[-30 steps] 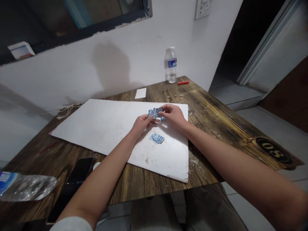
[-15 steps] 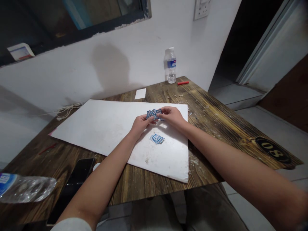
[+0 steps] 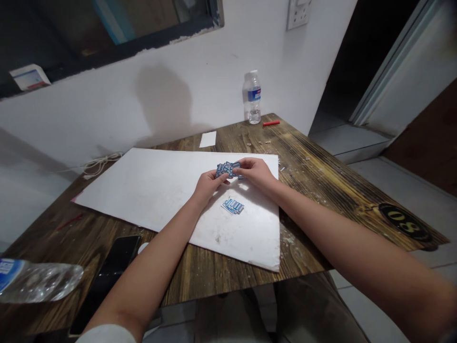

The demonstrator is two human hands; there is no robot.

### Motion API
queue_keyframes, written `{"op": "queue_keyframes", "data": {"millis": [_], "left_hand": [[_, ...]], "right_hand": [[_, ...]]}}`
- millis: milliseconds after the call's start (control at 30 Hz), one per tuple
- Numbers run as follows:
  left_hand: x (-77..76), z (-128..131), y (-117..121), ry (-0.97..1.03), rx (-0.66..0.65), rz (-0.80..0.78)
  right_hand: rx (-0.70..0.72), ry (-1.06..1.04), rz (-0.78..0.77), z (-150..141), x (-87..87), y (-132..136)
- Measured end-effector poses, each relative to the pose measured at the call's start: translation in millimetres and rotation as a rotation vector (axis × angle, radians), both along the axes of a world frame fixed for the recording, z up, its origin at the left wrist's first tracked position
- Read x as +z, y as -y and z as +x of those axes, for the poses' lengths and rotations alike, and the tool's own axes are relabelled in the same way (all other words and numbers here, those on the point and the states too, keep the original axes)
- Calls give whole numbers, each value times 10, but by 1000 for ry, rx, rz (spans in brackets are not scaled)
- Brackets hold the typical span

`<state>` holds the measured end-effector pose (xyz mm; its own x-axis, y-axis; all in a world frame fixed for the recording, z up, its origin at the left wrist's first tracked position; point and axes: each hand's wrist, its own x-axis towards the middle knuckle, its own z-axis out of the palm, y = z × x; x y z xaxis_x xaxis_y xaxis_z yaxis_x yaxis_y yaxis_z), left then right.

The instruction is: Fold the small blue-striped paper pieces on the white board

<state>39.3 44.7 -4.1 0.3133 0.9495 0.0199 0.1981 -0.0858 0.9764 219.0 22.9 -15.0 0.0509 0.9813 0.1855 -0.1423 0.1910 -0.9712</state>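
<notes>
Both my hands meet over a large white sheet (image 3: 150, 190) lying on the wooden table (image 3: 339, 190). My left hand (image 3: 208, 185) and my right hand (image 3: 257, 172) pinch a small bunch of blue-and-white paper pieces (image 3: 226, 169) between their fingertips, just above the sheet. A second little stack of blue-and-white pieces (image 3: 233, 206) lies flat on the sheet, close below my hands.
A water bottle (image 3: 253, 96) stands at the table's far edge beside a red pen (image 3: 271, 123). A small white slip (image 3: 208, 139) lies behind the sheet. At the near left lie a crushed plastic bottle (image 3: 35, 281) and a dark phone (image 3: 110, 271). White cord (image 3: 98, 162) trails at the left.
The bunch of pieces in my fingers has closed up slightly and shifted a little left. My arms and the stack on the sheet have stayed put.
</notes>
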Motion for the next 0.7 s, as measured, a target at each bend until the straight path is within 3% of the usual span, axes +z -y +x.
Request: {"op": "queue_keyframes", "data": {"millis": [700], "left_hand": [[-32,-18,-60,56,48,-9]], "right_hand": [[18,-107,-7,14,-32,-38]]}}
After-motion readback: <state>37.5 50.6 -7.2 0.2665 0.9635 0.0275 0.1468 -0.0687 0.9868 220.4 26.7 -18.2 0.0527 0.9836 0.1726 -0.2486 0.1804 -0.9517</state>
